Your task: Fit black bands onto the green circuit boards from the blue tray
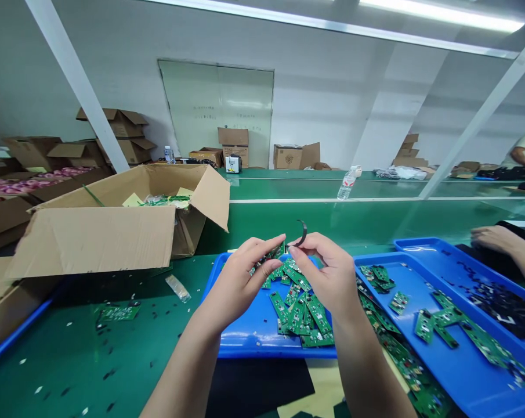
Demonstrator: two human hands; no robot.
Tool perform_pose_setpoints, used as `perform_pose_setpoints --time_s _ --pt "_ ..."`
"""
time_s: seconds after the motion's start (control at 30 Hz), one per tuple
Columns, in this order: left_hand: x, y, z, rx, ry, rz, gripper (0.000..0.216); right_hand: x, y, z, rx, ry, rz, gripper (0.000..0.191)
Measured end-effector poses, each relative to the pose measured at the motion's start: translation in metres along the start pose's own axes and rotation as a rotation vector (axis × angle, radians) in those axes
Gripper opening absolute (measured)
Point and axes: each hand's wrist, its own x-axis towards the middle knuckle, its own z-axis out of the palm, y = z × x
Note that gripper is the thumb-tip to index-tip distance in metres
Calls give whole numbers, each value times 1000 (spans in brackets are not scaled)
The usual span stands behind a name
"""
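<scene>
My left hand (251, 273) is closed on a small green circuit board (277, 252), gripped between thumb and fingers and partly hidden by them. Pinched in my right hand (325, 270) is a thin curved black strip (304, 233), its free end arching up. Both hands' fingertips come close together above a blue tray (240, 342). A pile of green circuit boards (303, 313) lies in that tray, below my hands. Whether the strip touches the held board, I cannot tell.
An open cardboard box (101, 241) stands at the left. On the right, one blue tray (457, 377) holds more boards and another (412, 247) small black pieces, near another person's hand (497, 238). A plastic bottle (348, 183) stands behind; a loose board (119, 313) lies left.
</scene>
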Motion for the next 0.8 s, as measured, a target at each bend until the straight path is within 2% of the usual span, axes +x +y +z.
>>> perform_pose_setpoints --time_s 0.2,0.3,0.37,0.5,0.57,0.7,0.8 --pt "2 -3 5 -98 74 -52 36 3 1 -4 -4 -40 -127 11" --pt "2 -5 4 -118 145 -92 37 3 2 -15 63 -237 -132 11" --pt "2 -6 2 -112 193 -81 35 3 3 -22 153 -333 -42 17" --pt "1 -6 1 -64 237 73 29 5 8 -21 367 -215 289 16" --pt "1 -5 2 -13 257 168 28 6 9 -16 473 -231 402 22" --pt "2 -4 3 124 314 312 30 8 5 -7 648 -350 487 29" --pt "2 -6 3 153 359 341 31 8 1 -6 715 -366 523 26"
